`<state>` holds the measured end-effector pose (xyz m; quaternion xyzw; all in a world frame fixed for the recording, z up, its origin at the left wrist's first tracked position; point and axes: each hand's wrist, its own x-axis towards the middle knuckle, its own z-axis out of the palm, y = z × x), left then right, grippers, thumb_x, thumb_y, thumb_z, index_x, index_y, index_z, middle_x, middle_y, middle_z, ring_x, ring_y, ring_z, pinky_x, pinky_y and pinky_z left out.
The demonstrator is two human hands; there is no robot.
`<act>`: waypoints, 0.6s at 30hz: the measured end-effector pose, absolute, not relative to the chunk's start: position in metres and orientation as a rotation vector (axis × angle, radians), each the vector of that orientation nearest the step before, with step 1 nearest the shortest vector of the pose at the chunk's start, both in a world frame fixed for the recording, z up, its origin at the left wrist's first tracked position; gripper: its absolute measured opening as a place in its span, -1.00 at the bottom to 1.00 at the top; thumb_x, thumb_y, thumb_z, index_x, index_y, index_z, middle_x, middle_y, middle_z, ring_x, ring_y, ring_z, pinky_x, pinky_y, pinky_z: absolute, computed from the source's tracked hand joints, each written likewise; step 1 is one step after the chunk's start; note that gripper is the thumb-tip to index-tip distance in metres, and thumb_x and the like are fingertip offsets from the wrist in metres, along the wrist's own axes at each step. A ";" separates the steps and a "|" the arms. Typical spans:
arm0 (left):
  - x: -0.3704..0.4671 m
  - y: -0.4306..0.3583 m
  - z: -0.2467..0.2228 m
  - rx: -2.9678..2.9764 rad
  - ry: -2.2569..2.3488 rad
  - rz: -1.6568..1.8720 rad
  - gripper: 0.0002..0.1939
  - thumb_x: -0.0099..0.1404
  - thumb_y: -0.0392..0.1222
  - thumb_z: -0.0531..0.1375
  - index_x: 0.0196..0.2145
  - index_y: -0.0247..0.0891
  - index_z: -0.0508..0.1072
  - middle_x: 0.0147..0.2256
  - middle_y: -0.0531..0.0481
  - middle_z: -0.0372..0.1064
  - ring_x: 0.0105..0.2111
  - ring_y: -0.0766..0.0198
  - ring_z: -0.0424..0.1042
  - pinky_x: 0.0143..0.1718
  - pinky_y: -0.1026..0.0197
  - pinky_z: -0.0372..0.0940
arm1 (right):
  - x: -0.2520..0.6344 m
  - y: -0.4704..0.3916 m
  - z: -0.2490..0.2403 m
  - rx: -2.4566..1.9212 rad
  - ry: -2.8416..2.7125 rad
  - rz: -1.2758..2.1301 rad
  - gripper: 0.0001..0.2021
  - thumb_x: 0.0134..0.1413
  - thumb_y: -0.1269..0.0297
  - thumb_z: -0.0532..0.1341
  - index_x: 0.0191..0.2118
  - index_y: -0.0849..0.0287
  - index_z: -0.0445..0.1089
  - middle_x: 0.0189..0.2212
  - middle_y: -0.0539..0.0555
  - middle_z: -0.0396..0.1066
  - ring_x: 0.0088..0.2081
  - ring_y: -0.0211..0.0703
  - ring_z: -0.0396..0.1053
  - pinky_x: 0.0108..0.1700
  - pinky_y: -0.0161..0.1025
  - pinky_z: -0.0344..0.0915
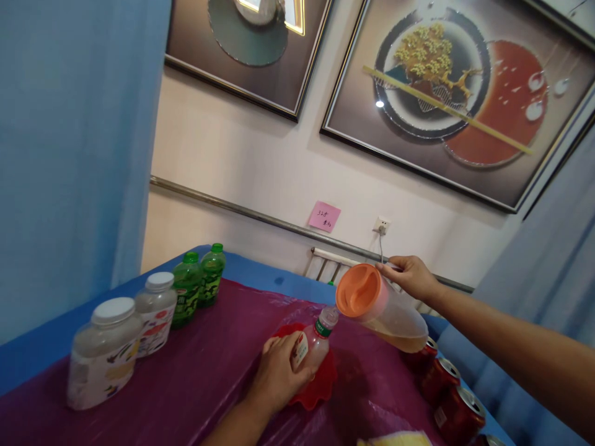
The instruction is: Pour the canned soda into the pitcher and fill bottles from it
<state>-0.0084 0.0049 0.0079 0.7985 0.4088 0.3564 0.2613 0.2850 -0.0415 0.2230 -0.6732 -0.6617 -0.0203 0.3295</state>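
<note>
My left hand (279,371) is wrapped round a clear plastic bottle (317,347) with a green neck band and no cap, held tilted over a red scalloped dish (318,390). To its right, my right hand (409,275) grips the handle of a translucent pitcher (395,319) with an orange lid (357,290). The pitcher is tipped on its side, cloudy liquid along its lower wall, its lid end close to the bottle's mouth. Whether liquid is flowing between them is too small to tell.
Two white-lidded jars (105,356) (158,313) and two green bottles (186,291) (212,275) line the left of the purple-covered table (195,371). Several red cans (460,412) stand at right. A yellow cloth (397,440) lies at the front edge.
</note>
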 end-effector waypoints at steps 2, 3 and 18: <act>-0.009 0.005 0.008 2.171 1.102 0.953 -0.64 0.04 -0.07 0.37 -0.17 -0.11 0.48 -0.16 0.01 0.57 -0.12 0.06 0.48 0.09 0.06 0.20 | 0.285 -0.041 0.224 -1.769 -1.740 -0.060 -0.42 0.05 -0.31 0.18 -0.63 0.08 0.07 -0.65 -0.11 -0.09 -0.57 -0.32 -0.09 -0.58 -0.30 -0.09; -0.009 0.005 0.008 2.170 1.100 0.949 -0.64 0.05 -0.07 0.37 -0.17 -0.11 0.48 -0.15 0.01 0.57 -0.11 0.06 0.47 0.09 0.06 0.19 | 0.286 -0.041 0.224 -1.773 -1.747 -0.065 -0.42 0.06 -0.30 0.18 -0.63 0.08 0.06 -0.64 -0.11 -0.10 -0.57 -0.32 -0.08 -0.57 -0.30 -0.09; -0.010 0.003 0.012 2.170 1.086 0.954 -0.66 0.08 -0.05 0.33 -0.17 -0.12 0.46 -0.13 -0.02 0.58 -0.10 0.05 0.47 0.08 0.05 0.19 | 0.285 -0.041 0.225 -1.771 -1.762 -0.116 -0.41 0.05 -0.31 0.17 -0.64 0.07 0.03 -0.64 -0.11 -0.12 -0.56 -0.31 -0.10 -0.56 -0.29 -0.12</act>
